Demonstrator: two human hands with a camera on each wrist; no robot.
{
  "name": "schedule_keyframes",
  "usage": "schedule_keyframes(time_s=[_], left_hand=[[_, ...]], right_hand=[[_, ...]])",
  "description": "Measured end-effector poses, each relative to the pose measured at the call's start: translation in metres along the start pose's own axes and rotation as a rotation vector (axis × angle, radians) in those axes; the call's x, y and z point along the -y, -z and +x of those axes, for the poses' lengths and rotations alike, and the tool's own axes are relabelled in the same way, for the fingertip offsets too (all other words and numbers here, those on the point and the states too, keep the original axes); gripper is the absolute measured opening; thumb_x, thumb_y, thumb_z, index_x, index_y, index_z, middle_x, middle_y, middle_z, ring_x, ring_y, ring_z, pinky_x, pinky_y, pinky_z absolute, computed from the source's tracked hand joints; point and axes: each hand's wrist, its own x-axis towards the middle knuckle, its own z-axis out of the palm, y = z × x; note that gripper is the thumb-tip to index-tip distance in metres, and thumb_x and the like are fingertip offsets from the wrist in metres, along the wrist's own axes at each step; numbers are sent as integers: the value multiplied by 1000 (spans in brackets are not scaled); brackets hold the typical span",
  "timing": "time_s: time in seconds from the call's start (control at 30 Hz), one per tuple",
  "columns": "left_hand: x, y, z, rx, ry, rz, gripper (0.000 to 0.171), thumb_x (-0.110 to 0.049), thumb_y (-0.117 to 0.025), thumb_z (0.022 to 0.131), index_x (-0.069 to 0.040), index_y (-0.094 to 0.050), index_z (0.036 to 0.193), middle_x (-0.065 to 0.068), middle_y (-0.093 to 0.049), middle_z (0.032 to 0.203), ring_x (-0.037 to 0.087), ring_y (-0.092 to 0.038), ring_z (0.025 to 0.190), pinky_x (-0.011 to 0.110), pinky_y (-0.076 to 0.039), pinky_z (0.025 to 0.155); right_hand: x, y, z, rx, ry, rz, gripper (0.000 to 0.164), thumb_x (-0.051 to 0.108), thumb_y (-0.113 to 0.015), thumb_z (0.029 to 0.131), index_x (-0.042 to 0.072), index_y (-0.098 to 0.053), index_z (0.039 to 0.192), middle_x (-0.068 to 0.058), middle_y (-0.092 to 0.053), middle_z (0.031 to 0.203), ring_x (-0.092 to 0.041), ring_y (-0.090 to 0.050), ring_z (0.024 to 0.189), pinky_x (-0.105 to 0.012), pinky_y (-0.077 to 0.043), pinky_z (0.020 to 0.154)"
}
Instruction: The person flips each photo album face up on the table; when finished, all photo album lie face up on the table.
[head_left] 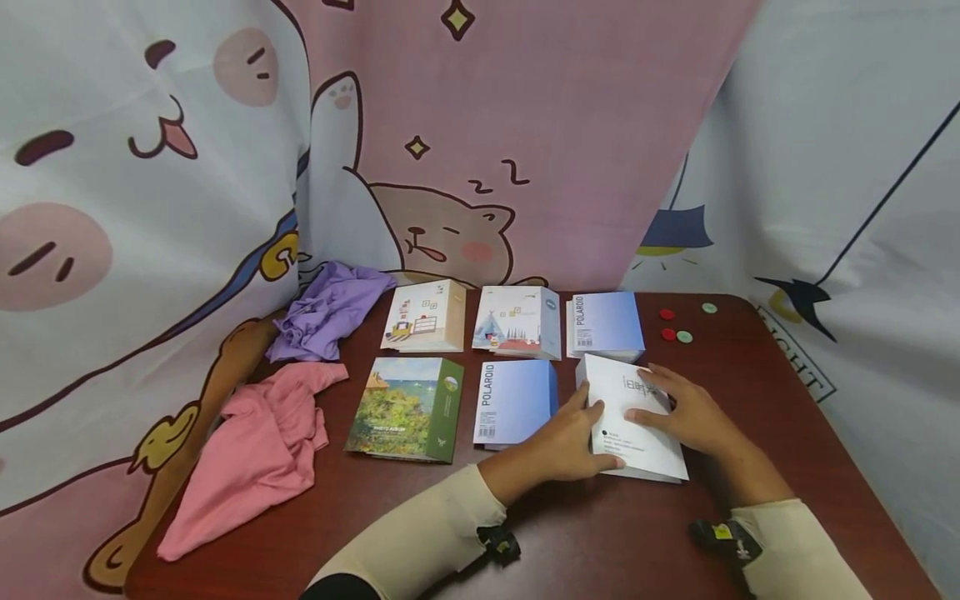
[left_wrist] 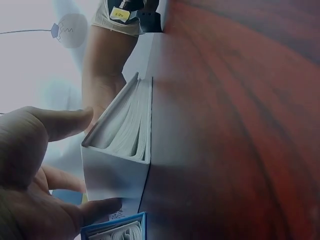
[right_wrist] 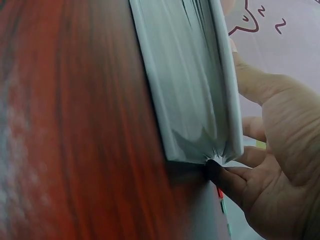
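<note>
A thick white photo album (head_left: 626, 442) with dark print on its cover lies at the right end of the front row. My left hand (head_left: 566, 437) touches its left side, with straight fingers along the spine and the thumb near the front edge. In the left wrist view, one fingertip lies against the white album's spine (left_wrist: 112, 175). From the other side, my right hand (head_left: 686, 408) grips the album near its far right corner, thumb on the cover. The right wrist view shows a fingertip pressing the corner of its pages (right_wrist: 185, 85).
Left of it lie a blue Polaroid album (head_left: 521, 408) and a green landscape album (head_left: 401, 404). Behind stand another blue album (head_left: 611, 321), a tent-print album (head_left: 510, 321) and a room-print album (head_left: 427, 317). Pink cloth (head_left: 258, 442), purple cloth (head_left: 330, 308) and several red and green discs (head_left: 667, 334) flank them.
</note>
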Motion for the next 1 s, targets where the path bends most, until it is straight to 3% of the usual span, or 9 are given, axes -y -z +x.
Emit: schedule_keyframes(time_s=[0.23, 0.43, 0.6, 0.77, 1.0], left_hand=[[-1, 7, -5, -18, -8, -1, 91, -50, -78, 98, 1, -44, 165, 29, -25, 178, 36, -37, 164, 33, -43, 127], [4, 20, -14, -63, -3, -18, 87, -47, -79, 99, -3, -44, 166, 22, -25, 180, 37, -31, 167, 40, -43, 128], [18, 32, -25, -100, 13, -23, 85, -47, -78, 100, -8, -44, 167, 16, -27, 181, 35, -31, 168, 47, -44, 128], [34, 42, -37, -109, 48, 23, 88, -50, -79, 99, -11, -43, 168, 13, -29, 181, 39, -28, 169, 50, -44, 128], [57, 52, -51, -103, 97, 22, 86, -46, -84, 94, -10, -50, 164, 15, -35, 178, 44, -30, 167, 61, -42, 127]], right_hand=[[3, 2, 0, 8, 20, 15, 99, 59, -85, 89, 5, -49, 163, -34, -36, 171, -65, -41, 151, -82, -42, 112], [12, 8, -3, -28, 33, -42, 102, 64, -86, 86, 2, -52, 161, -36, -39, 169, -66, -42, 149, -83, -41, 111], [33, 16, -3, -58, 26, -90, 105, 69, -83, 86, 1, -52, 160, -33, -41, 169, -64, -44, 149, -82, -42, 111], [57, 20, 4, -76, 66, -83, 98, 66, -82, 89, 6, -53, 161, -30, -40, 170, -61, -46, 149, -82, -44, 110], [89, 12, 22, 41, 174, -32, 94, 59, -83, 92, 9, -49, 164, -28, -38, 173, -60, -40, 156, -83, -40, 114]])
